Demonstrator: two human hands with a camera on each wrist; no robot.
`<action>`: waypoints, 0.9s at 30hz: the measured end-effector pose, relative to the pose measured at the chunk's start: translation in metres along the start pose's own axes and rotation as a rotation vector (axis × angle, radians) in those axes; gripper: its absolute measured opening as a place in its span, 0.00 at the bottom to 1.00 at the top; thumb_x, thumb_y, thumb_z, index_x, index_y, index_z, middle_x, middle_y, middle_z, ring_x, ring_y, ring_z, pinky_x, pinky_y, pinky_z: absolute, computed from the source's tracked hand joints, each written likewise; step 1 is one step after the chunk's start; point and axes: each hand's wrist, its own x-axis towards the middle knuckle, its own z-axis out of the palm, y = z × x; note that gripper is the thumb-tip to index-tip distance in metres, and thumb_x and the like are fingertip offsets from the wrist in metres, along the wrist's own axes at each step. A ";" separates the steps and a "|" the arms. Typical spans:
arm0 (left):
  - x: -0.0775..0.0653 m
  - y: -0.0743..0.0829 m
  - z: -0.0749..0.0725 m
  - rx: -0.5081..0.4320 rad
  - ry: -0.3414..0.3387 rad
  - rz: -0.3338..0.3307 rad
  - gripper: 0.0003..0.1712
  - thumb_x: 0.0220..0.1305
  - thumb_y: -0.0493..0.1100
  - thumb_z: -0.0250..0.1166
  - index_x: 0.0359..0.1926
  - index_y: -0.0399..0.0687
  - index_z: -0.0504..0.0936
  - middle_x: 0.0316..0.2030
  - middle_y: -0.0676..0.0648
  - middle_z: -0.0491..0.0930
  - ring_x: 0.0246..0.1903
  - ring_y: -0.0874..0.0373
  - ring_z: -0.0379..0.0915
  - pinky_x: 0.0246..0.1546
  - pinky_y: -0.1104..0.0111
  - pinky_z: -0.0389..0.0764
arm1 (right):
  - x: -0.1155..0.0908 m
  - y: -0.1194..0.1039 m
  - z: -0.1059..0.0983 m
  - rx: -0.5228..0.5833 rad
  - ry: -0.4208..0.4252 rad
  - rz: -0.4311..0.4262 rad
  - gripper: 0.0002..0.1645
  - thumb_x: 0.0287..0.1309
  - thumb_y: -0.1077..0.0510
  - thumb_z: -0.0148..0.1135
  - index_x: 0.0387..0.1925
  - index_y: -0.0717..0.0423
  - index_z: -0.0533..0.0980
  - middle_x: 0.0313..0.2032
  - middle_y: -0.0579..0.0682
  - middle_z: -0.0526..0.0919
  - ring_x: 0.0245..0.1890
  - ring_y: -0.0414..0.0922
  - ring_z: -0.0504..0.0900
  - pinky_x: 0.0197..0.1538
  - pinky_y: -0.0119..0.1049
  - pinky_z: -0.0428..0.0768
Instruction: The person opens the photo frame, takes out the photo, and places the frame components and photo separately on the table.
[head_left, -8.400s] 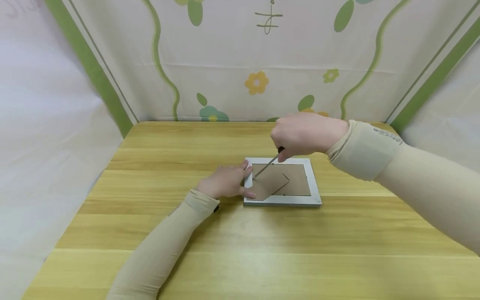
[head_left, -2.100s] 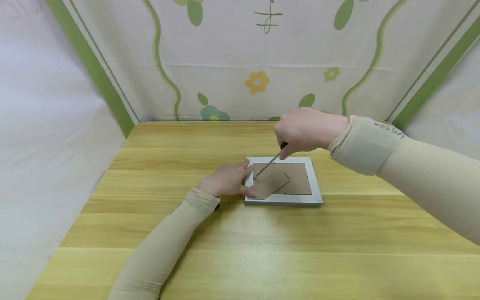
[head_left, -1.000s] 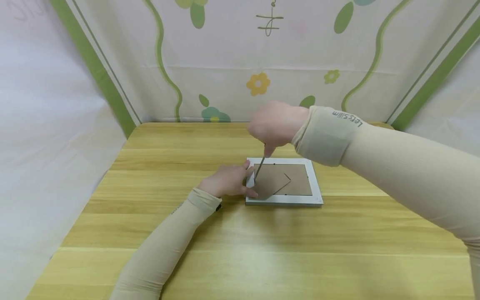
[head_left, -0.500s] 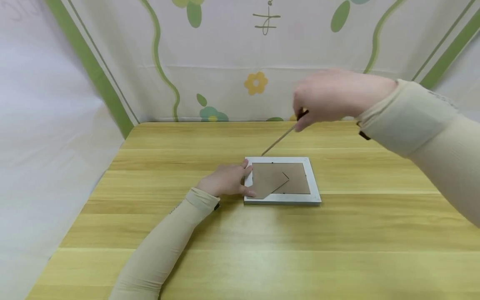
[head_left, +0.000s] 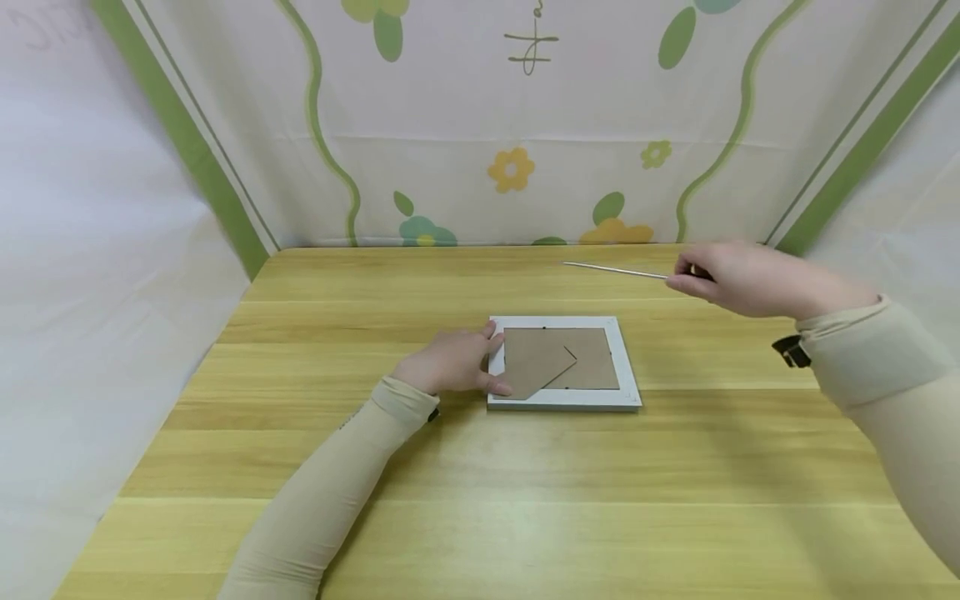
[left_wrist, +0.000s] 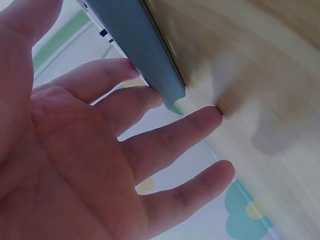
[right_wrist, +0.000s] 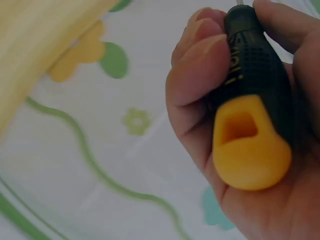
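Observation:
A picture frame (head_left: 628,371) lies back side up on the table, with a white border, brown backing board (head_left: 592,342) and small dark tabs at the board's edges. Part of the board's stand flap (head_left: 525,379) overlaps the near border. My left hand (head_left: 453,362) rests at the frame's left side, thumb and fingertips on the border. In the left wrist view its fingers are fairly straight beside the frame's grey edge (left_wrist: 142,47). Off to the right, above the table, my right hand (head_left: 757,279) grips a screwdriver (right_wrist: 252,145) by its black and yellow handle. Its thin shaft (head_left: 615,269) points left, apart from the frame.
The wooden table (head_left: 375,500) ends at the back against a white cloth (head_left: 450,100) printed with flowers. Pale cloth panels (head_left: 112,292) stand at the left and right sides. Beige sleeves cover both forearms.
The screwdriver tip was at the backing board's left edge. My right hand has lifted it off and carried it right, turning the shaft nearly level. The left hand and frame stayed put.

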 end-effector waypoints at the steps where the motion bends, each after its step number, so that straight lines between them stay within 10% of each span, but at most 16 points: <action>1: 0.000 0.000 0.000 -0.008 0.000 0.000 0.58 0.55 0.71 0.65 0.76 0.43 0.56 0.75 0.38 0.49 0.69 0.47 0.59 0.62 0.60 0.71 | -0.003 0.007 0.007 0.006 0.006 0.013 0.11 0.72 0.53 0.56 0.33 0.52 0.76 0.22 0.43 0.72 0.20 0.39 0.68 0.28 0.36 0.69; 13: 0.000 0.002 0.001 -0.033 0.005 -0.006 0.57 0.55 0.70 0.66 0.76 0.43 0.56 0.75 0.39 0.48 0.69 0.46 0.59 0.62 0.60 0.72 | -0.030 0.071 0.071 0.144 -0.095 0.205 0.16 0.76 0.56 0.45 0.37 0.63 0.73 0.19 0.47 0.72 0.18 0.44 0.71 0.26 0.39 0.70; 27: -0.001 0.005 -0.002 -0.060 0.000 -0.009 0.57 0.56 0.68 0.67 0.76 0.42 0.56 0.75 0.38 0.48 0.70 0.45 0.56 0.65 0.57 0.67 | -0.040 0.086 0.109 0.076 -0.167 0.318 0.16 0.71 0.54 0.50 0.33 0.64 0.73 0.24 0.49 0.75 0.23 0.45 0.73 0.32 0.45 0.74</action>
